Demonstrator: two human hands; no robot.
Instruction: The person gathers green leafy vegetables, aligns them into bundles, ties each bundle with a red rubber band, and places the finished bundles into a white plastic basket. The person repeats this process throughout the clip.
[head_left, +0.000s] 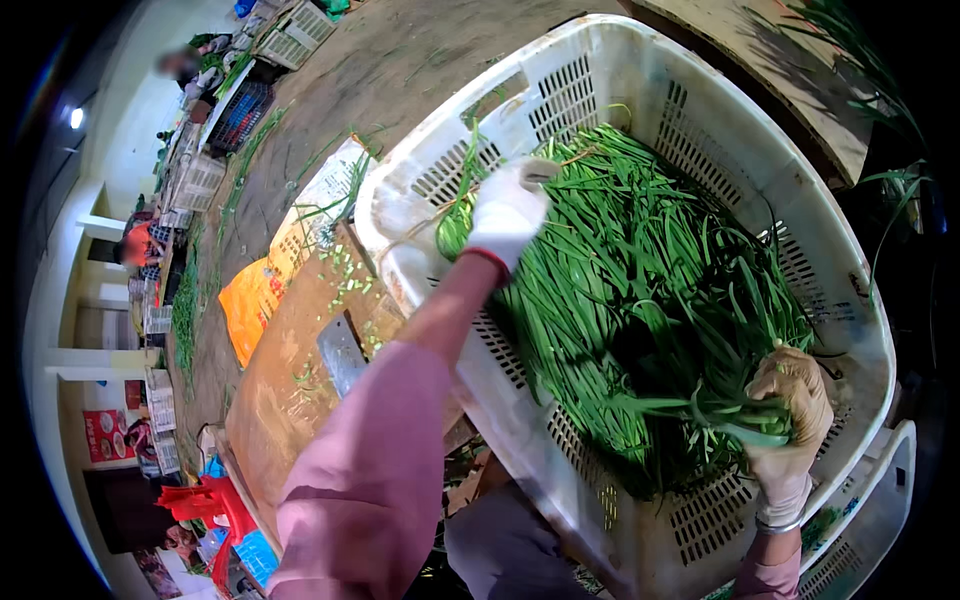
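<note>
A large white slotted plastic basket (817, 202) holds long green leafy stalks (600, 247), perhaps garlic chives. My left hand (514, 202), in a white glove with a red cuff, is over the basket's left part, its fingers curled beside a bunch of pale green stalks (451, 232); whether it grips anything I cannot tell. Down at the basket's right side, my right hand (795, 397), in a soiled, light-coloured glove, is closed around a bundle of the green stalks. A cleaver blade (341, 352) lies on a wooden board (277, 405) to the left, near cut pieces of stalk.
Beside the board lies an orange and white sack (281, 255) on the dirt floor. Another white basket (862, 502) stands at the lower right, and a pale board (795, 90) lies at the upper right. Several people sit beside crates at the far left. Red plastic bags (217, 510) are at the lower left.
</note>
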